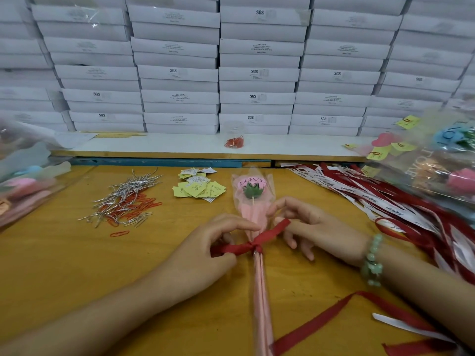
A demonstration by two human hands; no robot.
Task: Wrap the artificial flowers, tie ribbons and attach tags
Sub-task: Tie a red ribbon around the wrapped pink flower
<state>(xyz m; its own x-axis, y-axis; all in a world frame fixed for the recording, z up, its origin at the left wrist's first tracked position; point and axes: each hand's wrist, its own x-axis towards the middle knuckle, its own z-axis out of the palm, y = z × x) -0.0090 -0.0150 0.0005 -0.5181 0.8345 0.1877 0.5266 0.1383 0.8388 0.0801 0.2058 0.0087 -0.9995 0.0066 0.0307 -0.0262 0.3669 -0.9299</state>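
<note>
Flower in clear wrap lies on table, head away, stem toward the person, between the two hands. Red ribbon knotted round the narrow neck of the wrap. Left hand: fingers curled, pinching the ribbon's left end just beside the knot. Right hand: the ribbon's right end runs up to the forefinger and seems pinched there against the thumb, contact partly hidden; other fingers loose, spread downward. Tags and clips lie farther back; spare ribbons at right.
</note>
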